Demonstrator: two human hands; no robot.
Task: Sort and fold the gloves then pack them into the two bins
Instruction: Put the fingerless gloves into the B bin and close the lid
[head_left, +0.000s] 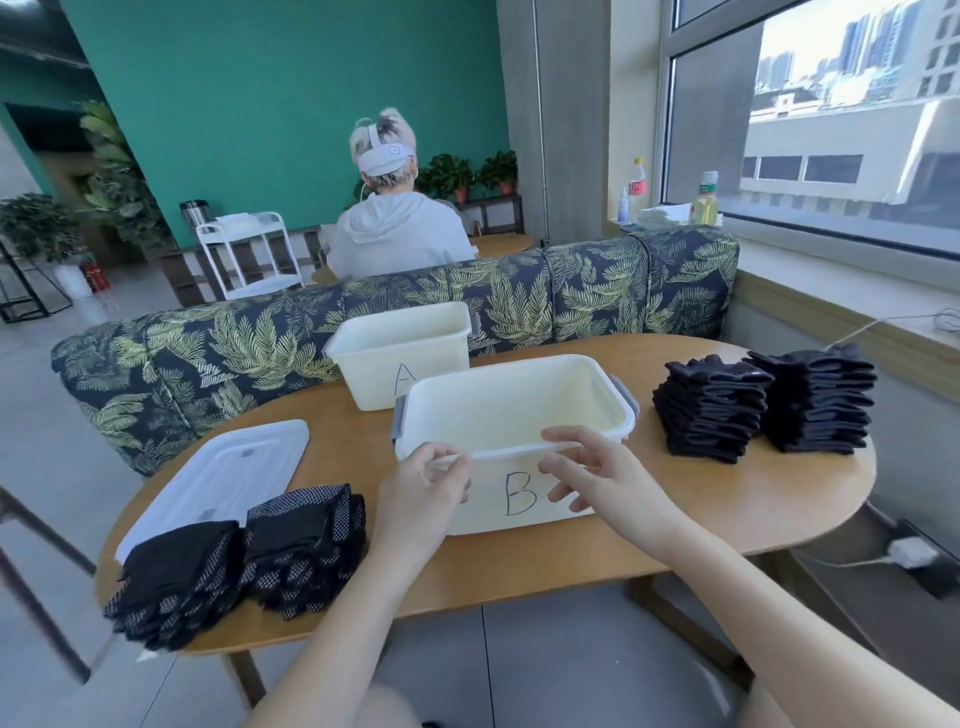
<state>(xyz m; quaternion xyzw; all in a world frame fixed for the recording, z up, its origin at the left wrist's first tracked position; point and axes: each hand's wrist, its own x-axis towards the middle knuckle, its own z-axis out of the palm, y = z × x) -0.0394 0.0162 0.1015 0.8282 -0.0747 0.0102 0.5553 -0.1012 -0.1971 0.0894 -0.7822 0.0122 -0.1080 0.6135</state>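
Bin B (587, 410), white with grey latches, stands empty at the middle of the table, and bin A (363, 364) stands empty behind it. My left hand (421, 499) hovers at B's front rim, fingers loosely curled beside the rim, holding nothing that I can see. In front of the same wall, by the letter B, my right hand (602, 478) has its fingers spread. Two stacks of dotted black gloves (306, 545) (176, 582) lie at the near left. Two taller stacks of plain black gloves (711, 410) (815, 400) stand at the right.
A white bin lid (223, 467) lies flat on the wooden table (727, 499) at the left, behind the dotted gloves. A leaf-patterned sofa (597, 291) runs along the table's far side, with a person seated beyond it, back turned. A window sill is at the right.
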